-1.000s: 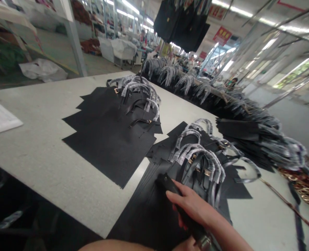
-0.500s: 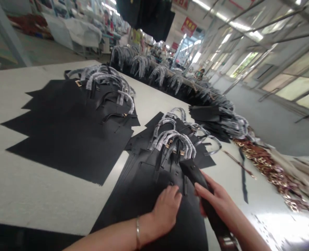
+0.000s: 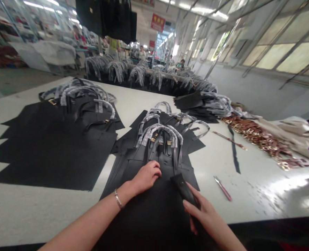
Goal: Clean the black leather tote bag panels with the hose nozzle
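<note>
A black leather bag panel [image 3: 144, 216] with white-wrapped handles [image 3: 161, 130] and gold buckles lies in front of me, on top of a stack of similar pieces. My left hand [image 3: 146, 177], a bracelet at its wrist, rests on the panel just below the handles. Its fingers are curled in, and what they grip, if anything, is hidden. My right hand [image 3: 203, 212] is closed around a wide black leather strap [image 3: 182, 186] with a small stud near its end. That strap end is over the panel's right side; its lower part is lost in shadow.
Another fan of black panels with wrapped handles [image 3: 52, 143] covers the table's left. A pink-handled snipping tool [image 3: 224, 189], a thin brown strap [image 3: 229, 140] and a black strip [image 3: 234, 150] lie right. Brown straps with gold rings [image 3: 259, 136] are heaped beyond. More bags [image 3: 196, 104] sit behind.
My view has levelled and turned right, bringing the snipping tool into sight. The strap end in my right hand now sits lower, farther from the handles. My left hand stays on the panel.
</note>
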